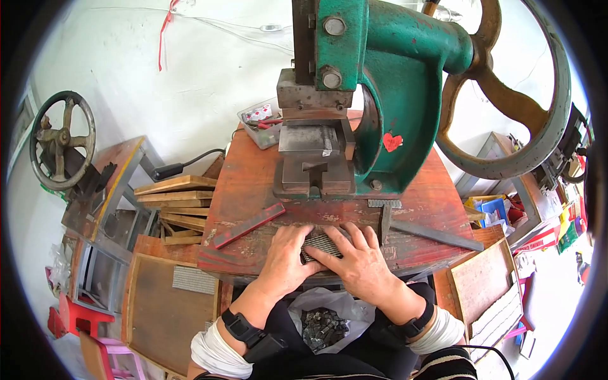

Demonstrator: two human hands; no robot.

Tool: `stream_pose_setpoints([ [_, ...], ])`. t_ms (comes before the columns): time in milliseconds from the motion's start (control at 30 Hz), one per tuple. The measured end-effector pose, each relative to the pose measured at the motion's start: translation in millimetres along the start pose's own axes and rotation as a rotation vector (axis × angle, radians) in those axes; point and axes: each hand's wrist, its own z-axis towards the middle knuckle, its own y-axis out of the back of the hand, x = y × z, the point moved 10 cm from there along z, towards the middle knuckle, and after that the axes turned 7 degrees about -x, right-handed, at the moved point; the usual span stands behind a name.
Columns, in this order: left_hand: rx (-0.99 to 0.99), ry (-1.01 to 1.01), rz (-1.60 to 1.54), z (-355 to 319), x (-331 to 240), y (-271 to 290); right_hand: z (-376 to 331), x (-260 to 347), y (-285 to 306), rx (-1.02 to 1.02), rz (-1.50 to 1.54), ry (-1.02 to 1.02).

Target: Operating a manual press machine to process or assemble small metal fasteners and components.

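Note:
At the front edge of the wooden table, a block of fine-ribbed grey pieces (322, 243) lies between my hands. My left hand (286, 258) cups its left side, fingers bent and pressed together. Over its right side lies my right hand (361, 261), with its thumb and forefinger reaching across the top. Both hands touch the block and hide parts of it. Just beyond them stands a green hand press (405, 101) with a steel die (315, 171) at its base. A red bar (249, 226) rests left of my hands, and a flat dark metal bar (437, 235) to the right.
A plastic bag (361, 311) of small dark metal pieces hangs below the table edge. Wooden trays (145, 316) flank me, the left one carrying a ribbed grey sheet (194, 280). Stacked boards (174, 196) stand at left. A large handwheel (500, 174) juts out upper right.

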Motion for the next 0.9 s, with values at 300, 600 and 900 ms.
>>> stream_pose_setpoints([
  [300,-0.013,0.027,-0.015,0.0,-1.3,-0.8,7.2,-5.2,-0.3,0.057,0.043,0.062],
  [600,0.076,-0.014,0.067,2.2,-8.6,-4.5,-9.3,-23.2,2.2,-0.044,-0.03,-0.158],
  [900,-0.044,-0.188,0.278,5.7,-30.5,-18.7,-28.3,-35.3,66.6,-0.393,0.284,-0.129],
])
